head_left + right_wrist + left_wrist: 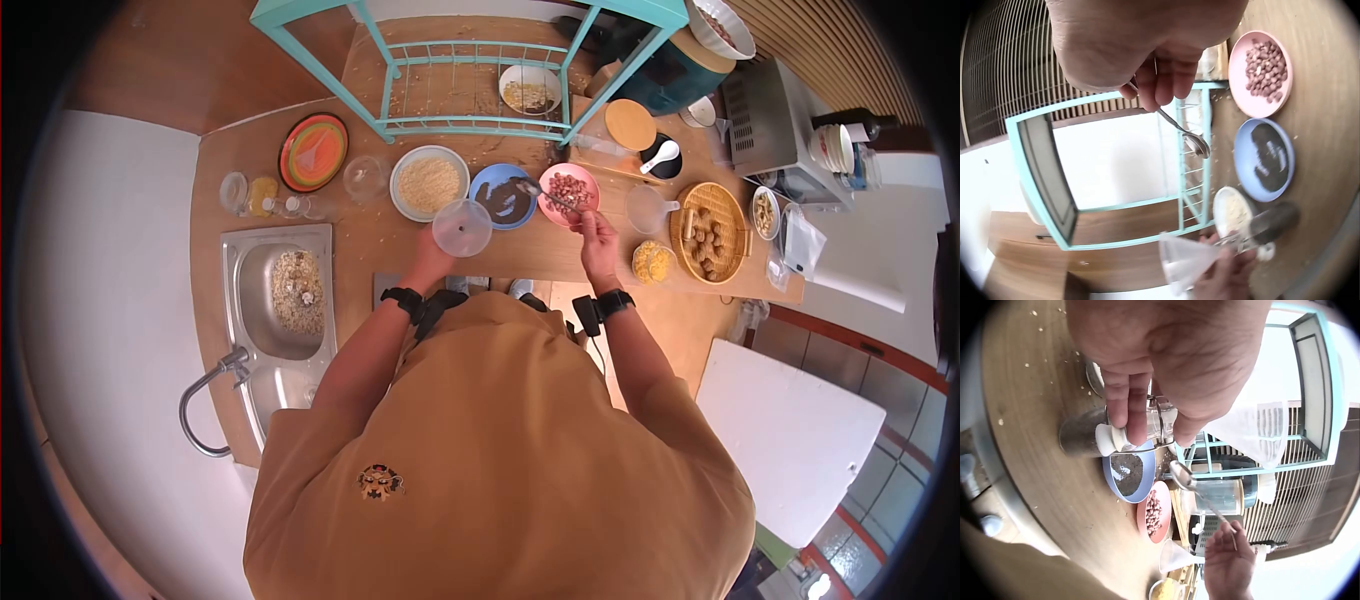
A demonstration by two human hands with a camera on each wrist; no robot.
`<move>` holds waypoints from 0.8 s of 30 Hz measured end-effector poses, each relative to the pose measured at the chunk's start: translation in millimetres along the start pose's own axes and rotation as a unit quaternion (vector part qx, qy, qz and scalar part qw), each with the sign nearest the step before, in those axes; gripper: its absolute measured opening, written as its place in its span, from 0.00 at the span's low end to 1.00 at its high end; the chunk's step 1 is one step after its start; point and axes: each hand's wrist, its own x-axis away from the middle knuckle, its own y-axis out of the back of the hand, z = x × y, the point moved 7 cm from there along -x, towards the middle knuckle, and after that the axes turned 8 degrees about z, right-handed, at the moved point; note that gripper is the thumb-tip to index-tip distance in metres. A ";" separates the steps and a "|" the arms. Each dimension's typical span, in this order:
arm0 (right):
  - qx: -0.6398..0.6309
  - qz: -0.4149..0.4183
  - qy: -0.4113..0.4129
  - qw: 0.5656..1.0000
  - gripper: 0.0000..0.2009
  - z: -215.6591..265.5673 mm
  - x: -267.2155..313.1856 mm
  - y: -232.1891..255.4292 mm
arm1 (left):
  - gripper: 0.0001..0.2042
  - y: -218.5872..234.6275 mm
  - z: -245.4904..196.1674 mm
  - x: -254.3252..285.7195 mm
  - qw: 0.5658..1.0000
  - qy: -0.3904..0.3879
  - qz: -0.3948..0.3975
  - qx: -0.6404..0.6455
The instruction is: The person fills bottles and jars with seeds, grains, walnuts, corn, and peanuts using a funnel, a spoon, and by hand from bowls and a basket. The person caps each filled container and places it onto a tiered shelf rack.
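Glass makes the swing-top bottle point(1082, 431) hard, smooth and breakable, I would judge, and its dark-filled lower body should put the weight low. It is near the front of the wooden counter point(545, 250), just beside the blue bowl point(1244, 164); whether its base touches the wood I cannot tell. The left hand point(1166, 362) has its fingers curled round the neck by the wire bail point(1161, 425), a good hold, since it can also steady the translucent plastic funnel point(462, 215) at the mouth, probably light, slightly flexible and quick to tip. The right hand point(600, 248) pinches the handle of a metal spoon point(1194, 144), which looks stiff and light; gripping well back suits it, but any tilt could shed the fine dark powder point(1270, 156).
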 end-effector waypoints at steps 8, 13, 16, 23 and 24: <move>0.093 0.035 -0.016 0.995 0.14 -46.8 -3.5 -3.6 | 0.16 2.3 -9.5 1.6 0.998 0.063 0.015 0.024; 0.026 0.029 -0.045 0.998 0.14 -66.7 2.0 -5.3 | 0.15 3.4 -15.5 -0.2 1.000 0.025 -0.002 -0.012; -0.042 0.006 -0.087 0.995 0.14 -86.4 9.9 -4.6 | 0.16 1.8 -13.2 -0.4 0.999 0.025 0.018 -0.020; -0.250 -0.016 -0.202 0.947 0.13 -127.6 28.8 -24.4 | 0.19 -0.8 -3.8 -0.9 0.998 0.042 0.022 -0.034; -0.290 -0.020 -0.211 0.933 0.13 -131.5 30.3 -26.9 | 0.18 -0.2 -4.5 -0.7 0.998 0.047 0.021 -0.042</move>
